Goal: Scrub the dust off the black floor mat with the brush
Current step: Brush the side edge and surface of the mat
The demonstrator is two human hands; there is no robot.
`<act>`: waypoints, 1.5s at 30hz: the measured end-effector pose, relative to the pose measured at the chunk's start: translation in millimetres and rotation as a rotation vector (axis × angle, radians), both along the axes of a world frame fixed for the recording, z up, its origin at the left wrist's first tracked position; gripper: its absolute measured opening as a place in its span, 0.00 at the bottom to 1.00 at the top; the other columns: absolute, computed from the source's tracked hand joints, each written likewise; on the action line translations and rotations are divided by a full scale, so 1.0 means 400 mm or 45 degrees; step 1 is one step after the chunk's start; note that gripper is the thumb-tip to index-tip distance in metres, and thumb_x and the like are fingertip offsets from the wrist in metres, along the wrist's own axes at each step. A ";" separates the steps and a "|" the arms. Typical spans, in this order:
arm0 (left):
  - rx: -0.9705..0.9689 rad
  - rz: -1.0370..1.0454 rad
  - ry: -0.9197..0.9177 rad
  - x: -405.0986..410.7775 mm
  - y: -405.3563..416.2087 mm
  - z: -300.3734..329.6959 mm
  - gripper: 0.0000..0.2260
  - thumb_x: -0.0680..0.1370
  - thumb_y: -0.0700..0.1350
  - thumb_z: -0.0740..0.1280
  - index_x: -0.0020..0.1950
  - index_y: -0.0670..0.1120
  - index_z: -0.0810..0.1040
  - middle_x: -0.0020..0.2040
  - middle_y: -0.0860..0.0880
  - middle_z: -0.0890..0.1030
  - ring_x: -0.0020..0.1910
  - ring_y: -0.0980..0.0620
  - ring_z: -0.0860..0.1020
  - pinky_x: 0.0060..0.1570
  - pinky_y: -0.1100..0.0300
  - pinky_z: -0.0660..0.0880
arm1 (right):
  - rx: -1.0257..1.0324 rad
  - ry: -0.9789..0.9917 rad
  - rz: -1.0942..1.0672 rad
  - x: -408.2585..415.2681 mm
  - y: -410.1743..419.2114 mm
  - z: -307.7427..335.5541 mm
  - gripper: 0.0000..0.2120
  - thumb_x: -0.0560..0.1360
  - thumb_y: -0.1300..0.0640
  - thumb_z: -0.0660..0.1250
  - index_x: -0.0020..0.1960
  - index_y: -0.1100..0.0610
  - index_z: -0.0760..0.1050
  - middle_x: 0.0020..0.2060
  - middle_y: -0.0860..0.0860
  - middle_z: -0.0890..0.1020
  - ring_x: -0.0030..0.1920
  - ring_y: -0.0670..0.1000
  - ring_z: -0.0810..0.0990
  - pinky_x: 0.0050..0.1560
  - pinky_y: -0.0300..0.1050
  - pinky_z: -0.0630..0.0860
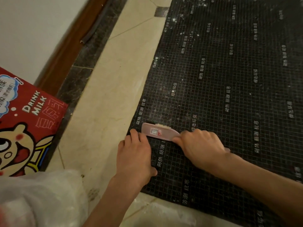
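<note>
The black floor mat (229, 95) with a white grid and printed characters covers the right side of the floor, with pale dust specks near its left edge and far corner. A pink brush (157, 132) lies bristles-down on the mat near that left edge. My right hand (200, 145) grips its handle. My left hand (136, 154) rests flat on the mat's left edge, fingers straight, just beside the brush head.
Beige floor tiles (114, 89) run along the mat's left side, bordered by a dark marble strip and a brown skirting board. A red milk carton box (27, 122) stands at the left. A white plastic bag (41, 199) lies at the lower left.
</note>
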State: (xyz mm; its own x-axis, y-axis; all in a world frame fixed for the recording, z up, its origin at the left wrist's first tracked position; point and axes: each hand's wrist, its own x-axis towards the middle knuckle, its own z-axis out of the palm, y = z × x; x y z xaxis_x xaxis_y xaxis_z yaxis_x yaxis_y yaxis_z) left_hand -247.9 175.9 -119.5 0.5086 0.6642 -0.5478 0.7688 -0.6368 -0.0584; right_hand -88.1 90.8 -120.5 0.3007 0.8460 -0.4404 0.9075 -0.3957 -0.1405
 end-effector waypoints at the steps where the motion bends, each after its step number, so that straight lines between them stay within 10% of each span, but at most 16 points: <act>1: 0.007 0.005 -0.006 0.000 0.000 0.000 0.52 0.64 0.63 0.78 0.76 0.43 0.53 0.76 0.42 0.55 0.73 0.43 0.61 0.72 0.50 0.61 | 0.016 -0.006 0.013 0.000 0.013 -0.004 0.23 0.83 0.40 0.49 0.48 0.54 0.75 0.38 0.51 0.81 0.38 0.53 0.83 0.38 0.47 0.77; 12: -0.021 0.022 0.002 0.001 0.001 0.009 0.55 0.65 0.63 0.78 0.78 0.43 0.49 0.79 0.42 0.50 0.75 0.42 0.58 0.75 0.48 0.58 | 0.061 -0.051 -0.278 0.119 0.201 0.015 0.12 0.83 0.55 0.60 0.41 0.59 0.70 0.33 0.53 0.77 0.29 0.50 0.77 0.26 0.44 0.73; 17: 0.002 0.026 -0.021 0.001 -0.001 -0.005 0.53 0.65 0.62 0.78 0.77 0.43 0.51 0.77 0.40 0.53 0.74 0.43 0.59 0.73 0.50 0.59 | -0.073 0.158 -0.012 -0.049 0.026 0.021 0.11 0.85 0.48 0.55 0.49 0.51 0.73 0.35 0.49 0.77 0.36 0.51 0.81 0.42 0.48 0.82; 25: -0.012 0.014 -0.029 -0.006 0.004 -0.007 0.53 0.67 0.63 0.77 0.78 0.43 0.49 0.79 0.40 0.48 0.77 0.41 0.54 0.76 0.48 0.56 | -0.002 -0.180 -0.141 0.164 0.249 0.014 0.10 0.83 0.55 0.61 0.50 0.61 0.74 0.35 0.54 0.77 0.31 0.52 0.77 0.29 0.45 0.72; 31: -0.006 0.020 -0.006 0.002 0.006 -0.012 0.54 0.67 0.61 0.78 0.78 0.42 0.48 0.79 0.38 0.47 0.77 0.41 0.54 0.76 0.49 0.55 | -0.019 0.025 -0.131 0.045 0.169 -0.009 0.07 0.82 0.59 0.60 0.56 0.60 0.75 0.33 0.52 0.75 0.28 0.48 0.75 0.24 0.39 0.69; 36: -0.005 0.018 -0.017 0.002 0.004 -0.010 0.50 0.65 0.62 0.79 0.75 0.44 0.54 0.76 0.41 0.54 0.73 0.44 0.59 0.72 0.51 0.59 | -0.063 0.141 0.020 -0.026 0.053 0.012 0.08 0.84 0.55 0.56 0.54 0.52 0.74 0.39 0.50 0.78 0.38 0.52 0.81 0.40 0.50 0.82; 45: -0.030 0.036 -0.048 -0.007 0.004 -0.004 0.49 0.65 0.62 0.78 0.74 0.45 0.56 0.76 0.42 0.55 0.73 0.44 0.59 0.72 0.51 0.61 | -0.029 0.355 -0.364 -0.027 0.108 -0.017 0.09 0.83 0.56 0.58 0.52 0.60 0.73 0.36 0.53 0.79 0.31 0.50 0.82 0.26 0.40 0.76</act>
